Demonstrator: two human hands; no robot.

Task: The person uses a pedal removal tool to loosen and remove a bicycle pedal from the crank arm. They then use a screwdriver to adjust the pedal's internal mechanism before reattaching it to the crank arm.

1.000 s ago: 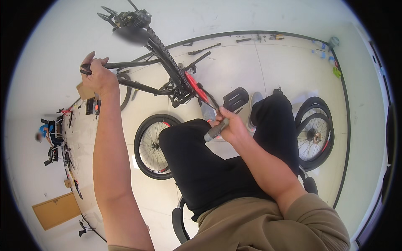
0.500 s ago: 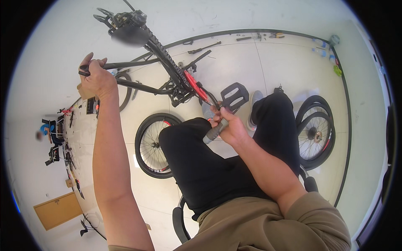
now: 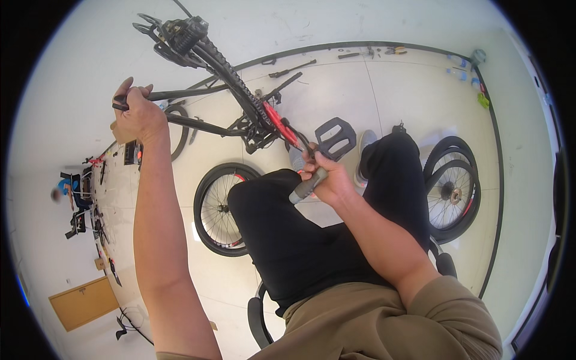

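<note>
A black bicycle frame (image 3: 207, 125) with a chain (image 3: 227, 67) and a red section (image 3: 279, 125) slants across the upper left. My left hand (image 3: 139, 111) is wrapped round the far-left end of its two black tubes. Close to my knees, my right hand (image 3: 330, 180) is closed round a grey cylindrical handle (image 3: 309, 185), whose rounded end sticks out to the left. Just beyond those fingers is a black pedal (image 3: 335, 139); they also touch the dark part beside it. My palm hides how the handle and that part meet. At the frame's upper end hangs a black derailleur (image 3: 185, 37).
One wheel (image 3: 203, 210) lies left of my legs, and two stacked wheels (image 3: 451, 191) lie to the right. Tools (image 3: 360, 55) and bottles (image 3: 457, 74) line the wall. Another person (image 3: 65, 188) is at the far left. A chair armrest (image 3: 257, 318) is beside me.
The grey handle in my right hand has shifted slightly left and away from me. My left hand keeps its hold on the frame. The derailleur area, blurred before, is now distinct.
</note>
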